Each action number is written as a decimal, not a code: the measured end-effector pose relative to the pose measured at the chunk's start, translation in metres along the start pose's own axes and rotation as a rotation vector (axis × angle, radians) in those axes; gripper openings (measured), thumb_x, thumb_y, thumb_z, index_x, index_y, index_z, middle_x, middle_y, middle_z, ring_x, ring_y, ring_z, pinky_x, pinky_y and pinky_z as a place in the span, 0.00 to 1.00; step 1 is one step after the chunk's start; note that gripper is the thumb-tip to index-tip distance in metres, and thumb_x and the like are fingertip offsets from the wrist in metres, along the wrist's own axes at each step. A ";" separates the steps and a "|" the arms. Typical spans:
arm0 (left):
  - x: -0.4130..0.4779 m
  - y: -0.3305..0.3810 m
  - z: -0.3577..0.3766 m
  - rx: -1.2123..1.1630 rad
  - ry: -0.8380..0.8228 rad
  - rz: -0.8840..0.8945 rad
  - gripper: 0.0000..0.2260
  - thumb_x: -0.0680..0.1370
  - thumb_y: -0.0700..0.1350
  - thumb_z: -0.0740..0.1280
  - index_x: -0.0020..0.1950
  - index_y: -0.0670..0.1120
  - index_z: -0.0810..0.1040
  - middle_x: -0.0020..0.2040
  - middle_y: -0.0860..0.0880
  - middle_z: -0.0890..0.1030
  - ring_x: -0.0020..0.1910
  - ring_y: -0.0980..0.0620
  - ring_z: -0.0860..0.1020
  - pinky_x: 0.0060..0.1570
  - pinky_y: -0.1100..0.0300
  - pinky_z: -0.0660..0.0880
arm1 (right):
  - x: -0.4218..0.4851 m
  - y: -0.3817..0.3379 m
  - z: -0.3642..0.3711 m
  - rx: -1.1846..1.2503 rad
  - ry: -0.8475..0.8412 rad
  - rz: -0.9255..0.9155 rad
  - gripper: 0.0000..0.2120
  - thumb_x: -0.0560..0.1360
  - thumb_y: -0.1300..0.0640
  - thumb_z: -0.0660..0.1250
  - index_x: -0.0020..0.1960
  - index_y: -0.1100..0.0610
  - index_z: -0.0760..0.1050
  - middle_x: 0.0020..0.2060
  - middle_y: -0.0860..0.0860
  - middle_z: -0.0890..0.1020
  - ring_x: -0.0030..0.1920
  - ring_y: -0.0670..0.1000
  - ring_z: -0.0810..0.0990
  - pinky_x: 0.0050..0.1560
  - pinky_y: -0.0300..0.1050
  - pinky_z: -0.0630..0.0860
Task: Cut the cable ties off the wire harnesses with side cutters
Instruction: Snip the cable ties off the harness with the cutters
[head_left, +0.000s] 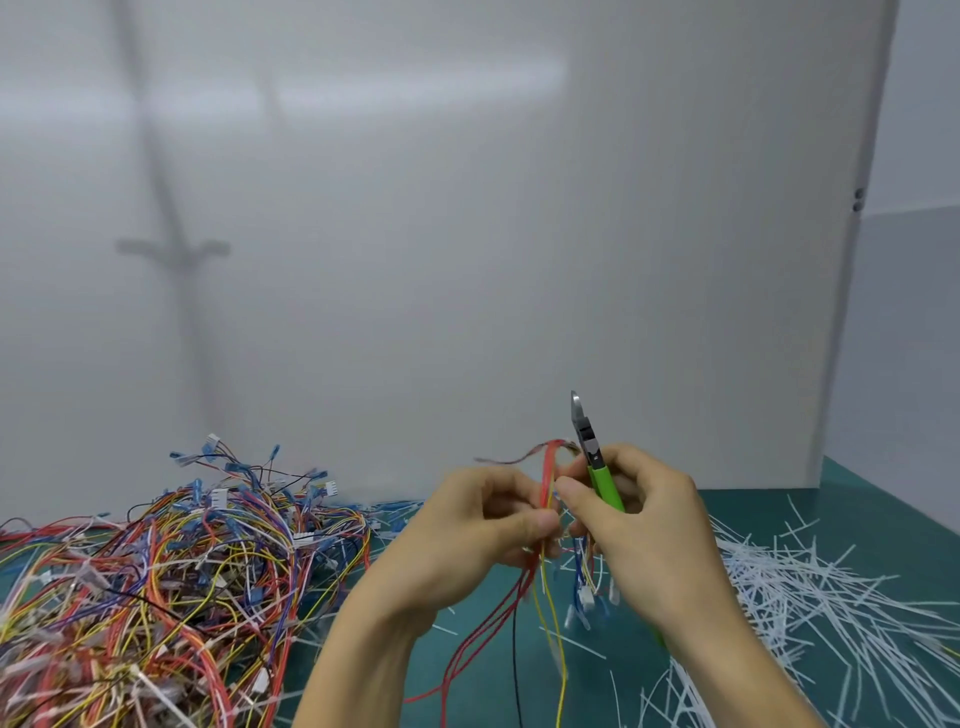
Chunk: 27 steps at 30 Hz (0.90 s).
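A harness (546, 483) hangs between both hands above the green mat (852, 514), its red and yellow wires looped at the top and trailing down toward the near edge. The left hand (483, 525) pinches the wires, fingers closed on them. The right hand (631, 512) wraps the green handles of the cutters (589, 441), whose blades point up, clear of the wires, and appear shut. No tie on this harness can be made out; the hands and motion blur hide it. Risks, as judged: a blade entering blind could nick insulation or a left fingertip held close by; loose wires could slip. Uncut harnesses (156, 587) lie heaped left, cut ties (810, 597) right.
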<state>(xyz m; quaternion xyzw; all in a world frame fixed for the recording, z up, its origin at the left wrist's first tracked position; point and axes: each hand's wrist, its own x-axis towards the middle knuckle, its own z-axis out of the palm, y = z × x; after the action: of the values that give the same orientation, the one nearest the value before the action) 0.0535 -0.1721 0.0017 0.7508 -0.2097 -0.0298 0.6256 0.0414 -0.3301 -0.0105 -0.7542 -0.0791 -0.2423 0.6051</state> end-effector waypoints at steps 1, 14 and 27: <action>0.001 0.001 0.001 -0.053 0.068 0.012 0.02 0.78 0.36 0.68 0.46 0.40 0.80 0.37 0.47 0.84 0.39 0.53 0.83 0.41 0.64 0.79 | 0.000 0.000 0.000 0.003 -0.009 0.001 0.07 0.73 0.55 0.74 0.43 0.44 0.79 0.35 0.50 0.85 0.36 0.57 0.83 0.41 0.56 0.81; 0.008 -0.002 -0.009 -0.541 0.476 0.093 0.11 0.71 0.29 0.70 0.52 0.39 0.80 0.46 0.46 0.87 0.47 0.51 0.85 0.40 0.65 0.80 | -0.004 0.000 0.003 -0.172 -0.314 0.117 0.05 0.69 0.54 0.77 0.40 0.50 0.80 0.35 0.47 0.85 0.31 0.45 0.79 0.34 0.38 0.74; 0.005 0.001 -0.017 -0.430 0.563 0.105 0.25 0.76 0.39 0.71 0.70 0.52 0.70 0.45 0.48 0.87 0.44 0.47 0.86 0.44 0.55 0.82 | 0.004 0.002 -0.007 0.024 -0.056 0.088 0.05 0.75 0.60 0.71 0.40 0.53 0.79 0.33 0.47 0.85 0.28 0.43 0.77 0.30 0.35 0.72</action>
<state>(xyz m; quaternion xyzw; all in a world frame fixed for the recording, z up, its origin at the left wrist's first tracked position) 0.0628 -0.1578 0.0070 0.5691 -0.0562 0.1669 0.8032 0.0440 -0.3386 -0.0095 -0.7561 -0.0658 -0.1933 0.6218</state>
